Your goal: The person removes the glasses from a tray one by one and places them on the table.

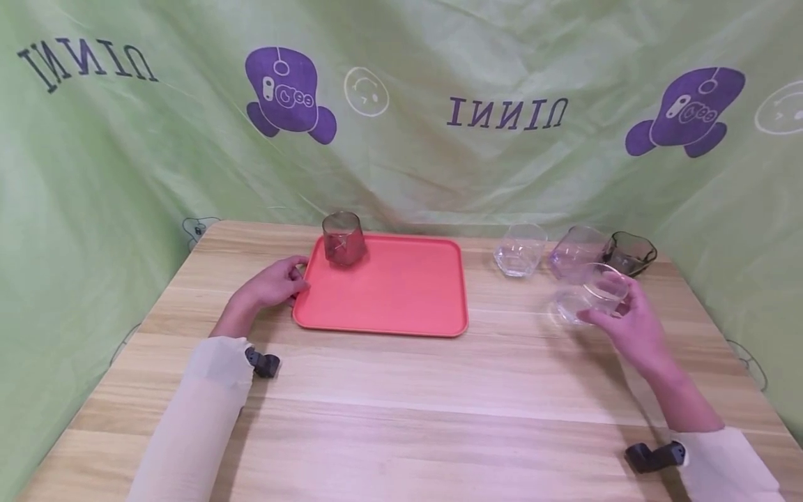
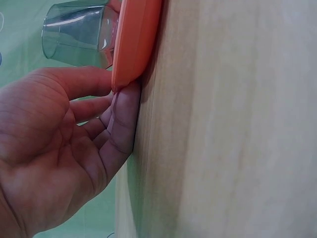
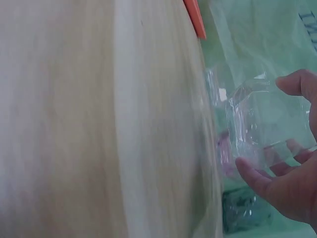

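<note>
My left hand (image 1: 272, 282) pinches the left edge of a red rectangular tray (image 1: 401, 296). In the left wrist view the thumb lies against the tray's rim (image 2: 136, 44) and a finger is under it. A smoky tinted glass (image 1: 343, 244) stands upright in the tray's far left corner. At the right, my right hand (image 1: 640, 335) holds a clear faceted glass (image 1: 580, 301) between thumb and fingers. That glass (image 3: 247, 121) seems raised a little off the table in the right wrist view, its base toward the tabletop.
Behind the held glass, a clear glass (image 1: 521, 252), a purple-tinted glass (image 1: 572, 252) and a dark glass (image 1: 630, 254) stand near the back edge of the wooden table (image 1: 376, 418). A green printed curtain (image 1: 401, 167) hangs around the table.
</note>
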Motion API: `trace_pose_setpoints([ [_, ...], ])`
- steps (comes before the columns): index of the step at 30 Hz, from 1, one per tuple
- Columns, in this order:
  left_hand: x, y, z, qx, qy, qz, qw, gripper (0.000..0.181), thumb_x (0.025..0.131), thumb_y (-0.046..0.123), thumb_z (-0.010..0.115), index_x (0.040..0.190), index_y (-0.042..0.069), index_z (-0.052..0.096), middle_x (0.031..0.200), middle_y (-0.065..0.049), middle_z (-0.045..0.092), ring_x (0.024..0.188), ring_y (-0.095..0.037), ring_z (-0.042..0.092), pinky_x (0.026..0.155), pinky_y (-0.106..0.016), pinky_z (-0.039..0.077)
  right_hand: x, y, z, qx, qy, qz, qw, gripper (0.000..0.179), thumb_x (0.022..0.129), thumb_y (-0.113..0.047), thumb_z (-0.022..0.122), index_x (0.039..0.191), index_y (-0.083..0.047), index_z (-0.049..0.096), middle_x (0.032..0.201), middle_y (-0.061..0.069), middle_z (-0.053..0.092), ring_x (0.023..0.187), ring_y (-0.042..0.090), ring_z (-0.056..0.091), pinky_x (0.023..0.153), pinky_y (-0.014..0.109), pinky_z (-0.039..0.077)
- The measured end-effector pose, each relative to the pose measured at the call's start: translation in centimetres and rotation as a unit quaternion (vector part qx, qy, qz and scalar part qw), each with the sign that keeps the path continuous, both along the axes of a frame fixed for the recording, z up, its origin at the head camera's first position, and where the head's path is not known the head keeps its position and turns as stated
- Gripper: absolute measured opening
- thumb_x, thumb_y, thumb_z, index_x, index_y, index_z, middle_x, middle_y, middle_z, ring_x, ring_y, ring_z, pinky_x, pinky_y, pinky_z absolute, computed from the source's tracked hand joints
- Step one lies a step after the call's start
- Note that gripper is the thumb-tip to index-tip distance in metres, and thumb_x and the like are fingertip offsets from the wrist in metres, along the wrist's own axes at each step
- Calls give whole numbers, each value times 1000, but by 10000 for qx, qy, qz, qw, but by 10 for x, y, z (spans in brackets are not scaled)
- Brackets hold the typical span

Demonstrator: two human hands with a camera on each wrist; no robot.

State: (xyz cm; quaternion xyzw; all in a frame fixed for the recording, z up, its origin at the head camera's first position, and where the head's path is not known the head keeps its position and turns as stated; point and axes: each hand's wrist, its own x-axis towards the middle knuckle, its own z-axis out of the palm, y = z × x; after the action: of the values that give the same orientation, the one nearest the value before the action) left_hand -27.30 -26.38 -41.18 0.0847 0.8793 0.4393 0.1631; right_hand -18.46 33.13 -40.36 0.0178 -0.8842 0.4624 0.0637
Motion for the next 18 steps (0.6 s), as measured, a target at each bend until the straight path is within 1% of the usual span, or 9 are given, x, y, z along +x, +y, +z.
trace_pose_setpoints([
  [2,0,0,1,-28,26,-29,10000,59,101,-2,54,152,-15,27,96,-19,52,73,-22,59,63,-33,56,-2,9,-1,13,12,-139,9999,83,93,-17,78,156,1,26,148,27,40,105,3,53,80,8,47],
  [5,0,0,1,-31,35,-49,10000,59,102,-1,54,152,-14,27,95,-19,52,72,-22,59,63,-33,56,-5,22,-2,123,-62,-347,9993,84,94,-21,78,157,-1,27,148,25,41,103,0,52,78,8,46],
  [8,1,-1,0,1,53,-48,10000,58,101,-2,54,152,-14,28,95,-18,52,72,-22,59,62,-33,56,-9,32,-3,233,-214,-507,9982,90,94,-27,78,160,-1,23,150,26,41,102,-1,50,76,8,45],
  [11,1,-1,-1,32,75,-30,10000,58,101,-2,54,152,-14,29,94,-18,53,72,-21,59,62,-32,56,-12,41,-4,282,-366,-576,9973,94,94,-30,78,161,-2,19,153,28,38,102,-1,48,77,8,44],
  [18,1,-1,-1,36,106,-43,9999,57,101,-3,53,151,-14,30,93,-17,53,71,-21,59,62,-32,56,-15,55,-6,243,-562,-676,9958,93,95,-33,76,161,0,18,155,31,34,104,-3,48,81,8,45],
])
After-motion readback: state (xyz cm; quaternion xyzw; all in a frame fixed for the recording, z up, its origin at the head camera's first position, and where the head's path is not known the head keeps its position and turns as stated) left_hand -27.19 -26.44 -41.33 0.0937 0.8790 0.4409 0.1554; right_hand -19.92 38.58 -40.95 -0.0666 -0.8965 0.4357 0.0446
